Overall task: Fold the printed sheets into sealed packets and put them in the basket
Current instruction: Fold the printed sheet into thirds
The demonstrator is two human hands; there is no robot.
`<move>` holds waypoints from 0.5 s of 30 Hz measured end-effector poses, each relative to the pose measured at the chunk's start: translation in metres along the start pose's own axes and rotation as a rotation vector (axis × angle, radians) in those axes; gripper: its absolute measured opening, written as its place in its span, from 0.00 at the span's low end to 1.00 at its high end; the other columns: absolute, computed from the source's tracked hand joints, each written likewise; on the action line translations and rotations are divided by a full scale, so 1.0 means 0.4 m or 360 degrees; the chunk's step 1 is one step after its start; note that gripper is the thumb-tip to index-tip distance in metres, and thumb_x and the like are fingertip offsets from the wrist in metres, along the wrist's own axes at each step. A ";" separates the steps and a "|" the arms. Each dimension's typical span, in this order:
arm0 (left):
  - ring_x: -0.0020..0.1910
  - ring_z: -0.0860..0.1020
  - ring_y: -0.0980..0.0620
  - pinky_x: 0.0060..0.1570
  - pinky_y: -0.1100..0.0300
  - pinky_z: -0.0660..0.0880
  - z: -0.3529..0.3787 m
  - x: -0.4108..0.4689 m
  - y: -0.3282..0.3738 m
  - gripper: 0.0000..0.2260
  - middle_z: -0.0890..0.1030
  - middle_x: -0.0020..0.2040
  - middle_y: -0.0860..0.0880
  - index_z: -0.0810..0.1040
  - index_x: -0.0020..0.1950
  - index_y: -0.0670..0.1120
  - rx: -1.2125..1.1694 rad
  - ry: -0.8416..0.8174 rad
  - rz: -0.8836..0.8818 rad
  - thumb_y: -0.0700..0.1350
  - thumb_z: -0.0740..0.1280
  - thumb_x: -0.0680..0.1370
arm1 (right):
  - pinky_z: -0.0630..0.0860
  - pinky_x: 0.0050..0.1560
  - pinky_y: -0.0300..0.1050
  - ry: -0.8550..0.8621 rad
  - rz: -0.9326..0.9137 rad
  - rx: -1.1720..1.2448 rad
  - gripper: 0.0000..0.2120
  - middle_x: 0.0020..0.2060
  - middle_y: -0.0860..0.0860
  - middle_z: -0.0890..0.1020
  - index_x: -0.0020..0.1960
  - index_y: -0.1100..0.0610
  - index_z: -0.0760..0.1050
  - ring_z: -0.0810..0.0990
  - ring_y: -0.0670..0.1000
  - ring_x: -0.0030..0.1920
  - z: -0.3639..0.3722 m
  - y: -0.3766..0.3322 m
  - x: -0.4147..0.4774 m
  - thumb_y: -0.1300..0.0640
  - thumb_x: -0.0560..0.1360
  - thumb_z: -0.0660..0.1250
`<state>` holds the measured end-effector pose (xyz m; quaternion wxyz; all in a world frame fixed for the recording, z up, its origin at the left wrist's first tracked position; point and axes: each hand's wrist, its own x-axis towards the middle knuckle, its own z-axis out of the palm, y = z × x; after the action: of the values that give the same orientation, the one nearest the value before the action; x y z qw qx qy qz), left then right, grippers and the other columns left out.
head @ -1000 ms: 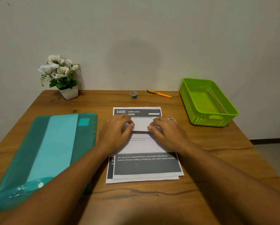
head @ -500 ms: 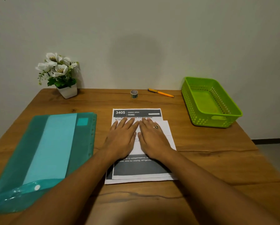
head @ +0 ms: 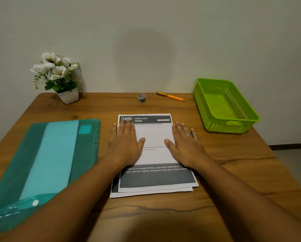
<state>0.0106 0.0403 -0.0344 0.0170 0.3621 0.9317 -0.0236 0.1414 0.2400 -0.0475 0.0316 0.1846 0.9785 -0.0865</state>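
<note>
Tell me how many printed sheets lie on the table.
2 visible: the folded top sheet, and a lower sheet whose edges peek out beneath it. More may hide between them.

Dim, soft light; round shadow on the wall (head: 142,49), wide-angle bending at edges

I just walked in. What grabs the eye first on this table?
The left hand and right hand lie flat on the printed sheets at the middle of the table. A bright green basket stands at the far right, a teal folder lies on the left, and white flowers sit at the back left corner.
</note>
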 end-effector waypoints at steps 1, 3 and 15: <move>0.83 0.42 0.42 0.80 0.41 0.41 0.002 0.003 0.011 0.33 0.46 0.84 0.43 0.45 0.84 0.42 -0.0027 0.0007 0.0096 0.61 0.42 0.85 | 0.38 0.82 0.58 0.0003 0.0004 0.0004 0.37 0.85 0.51 0.44 0.85 0.55 0.42 0.41 0.52 0.84 0.000 -0.001 0.001 0.34 0.84 0.41; 0.83 0.41 0.44 0.80 0.41 0.42 0.010 0.006 0.009 0.32 0.44 0.85 0.46 0.44 0.84 0.46 -0.0100 -0.0022 0.0219 0.62 0.42 0.85 | 0.38 0.82 0.57 0.0001 0.0012 0.0010 0.37 0.85 0.51 0.44 0.85 0.55 0.42 0.41 0.52 0.84 -0.001 -0.002 0.001 0.34 0.84 0.41; 0.83 0.44 0.46 0.80 0.42 0.43 0.027 0.003 -0.089 0.36 0.47 0.85 0.47 0.44 0.85 0.48 -0.0128 0.0071 0.0107 0.66 0.37 0.81 | 0.41 0.82 0.62 0.0030 -0.0117 -0.0058 0.37 0.84 0.57 0.49 0.84 0.60 0.46 0.45 0.56 0.84 -0.014 -0.089 0.014 0.37 0.85 0.44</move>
<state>-0.0143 0.0144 -0.0440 0.0115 0.3926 0.9194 0.0224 0.1229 0.2102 -0.0369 0.0225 0.1487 0.9863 -0.0681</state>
